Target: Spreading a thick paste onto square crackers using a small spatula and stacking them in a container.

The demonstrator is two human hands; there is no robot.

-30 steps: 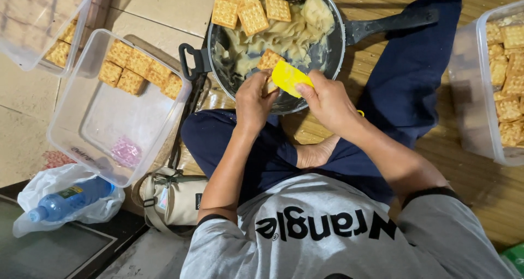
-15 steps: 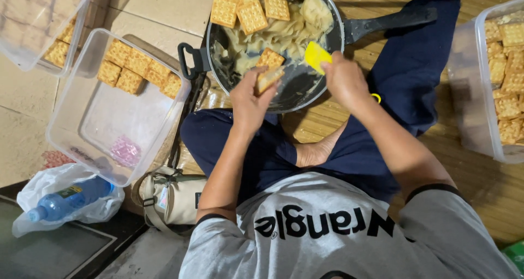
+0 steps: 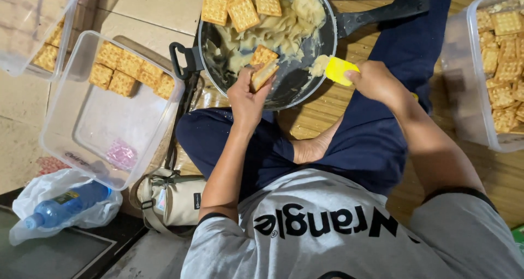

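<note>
My left hand (image 3: 245, 98) holds a filled cracker sandwich (image 3: 263, 72) over the near rim of a black frying pan (image 3: 297, 80). My right hand (image 3: 376, 82) grips a yellow spatula (image 3: 339, 70) with pale cream on its tip, at the pan's right rim. The pan rests on my crossed legs and holds a mound of pale cream (image 3: 273, 31), with a few plain square crackers (image 3: 240, 6) lying along its far edge.
A clear plastic tub (image 3: 82, 137) at the left holds several crackers in its far corner. Another tub of crackers (image 3: 505, 55) stands at the right. A second clear tub (image 3: 27, 33) sits far left. A beige pouch (image 3: 174, 200) and a bagged blue bottle (image 3: 63, 205) lie near me.
My right hand swung the spatula from over the cracker to the pan's right rim. My left hand kept the cracker sandwich and tilted it slightly over the pan.
</note>
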